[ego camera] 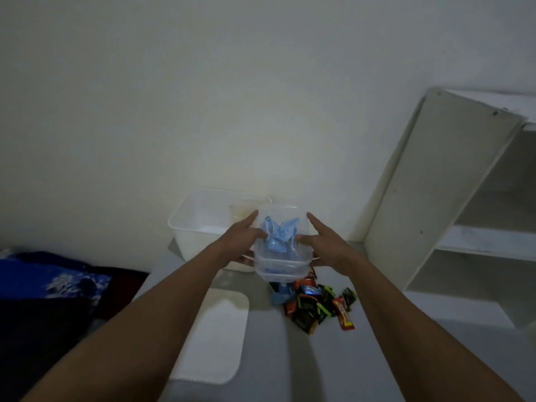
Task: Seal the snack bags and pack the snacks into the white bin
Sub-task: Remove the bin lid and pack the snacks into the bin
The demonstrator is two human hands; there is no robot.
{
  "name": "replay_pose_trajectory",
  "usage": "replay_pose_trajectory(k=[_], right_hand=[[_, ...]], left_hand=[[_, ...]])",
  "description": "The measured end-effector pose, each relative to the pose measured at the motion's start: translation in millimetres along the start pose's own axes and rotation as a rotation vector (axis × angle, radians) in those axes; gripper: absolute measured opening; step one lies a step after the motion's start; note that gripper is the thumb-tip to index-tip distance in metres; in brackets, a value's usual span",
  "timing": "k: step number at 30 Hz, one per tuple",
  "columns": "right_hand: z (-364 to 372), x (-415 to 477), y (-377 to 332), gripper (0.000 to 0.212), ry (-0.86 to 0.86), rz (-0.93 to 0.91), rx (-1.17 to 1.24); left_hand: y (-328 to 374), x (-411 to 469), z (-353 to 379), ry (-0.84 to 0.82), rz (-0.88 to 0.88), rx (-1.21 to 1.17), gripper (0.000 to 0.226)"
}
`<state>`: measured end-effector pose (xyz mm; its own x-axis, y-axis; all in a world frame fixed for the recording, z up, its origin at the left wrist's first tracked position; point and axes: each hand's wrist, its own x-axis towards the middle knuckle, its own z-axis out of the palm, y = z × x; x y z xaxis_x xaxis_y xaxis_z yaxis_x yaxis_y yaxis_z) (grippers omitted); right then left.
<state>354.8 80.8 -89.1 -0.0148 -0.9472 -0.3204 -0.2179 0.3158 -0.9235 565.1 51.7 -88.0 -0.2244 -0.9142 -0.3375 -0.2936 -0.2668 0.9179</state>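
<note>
Blue blanket (49, 281), white shelf (475, 198)

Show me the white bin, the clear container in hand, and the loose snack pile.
white bin (185, 224): head view, left wall near the rim.
clear container (282, 266): head view, front wall.
snack pile (314, 306): head view, middle of the wrappers.

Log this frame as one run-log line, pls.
left hand: holding clear container | right hand: same | contents: blue wrappers | white bin: behind | loose snacks: table
</note>
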Motion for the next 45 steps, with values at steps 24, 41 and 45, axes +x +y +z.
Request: replay_pose_trajectory(k=[24,41,45], right_hand=[[170.1,240.6,-106.3,0.078,-0.029,-0.004,-0.075],[228.1,309.9,-24.0,0.087,0.068,0.115,-0.108],[236.1,312.7,-5.7,0.091,0.045,0.141,-0.067]], left_hand=[[7.6,185.4,-245.8,0.018,-0.113,0.015,0.074],[-70.1,261.1,-247.0,-0.01,-0.303,0.018,0.058],[-80.9,266.6,-237.6,0.031,-0.243,0.185,0.064]])
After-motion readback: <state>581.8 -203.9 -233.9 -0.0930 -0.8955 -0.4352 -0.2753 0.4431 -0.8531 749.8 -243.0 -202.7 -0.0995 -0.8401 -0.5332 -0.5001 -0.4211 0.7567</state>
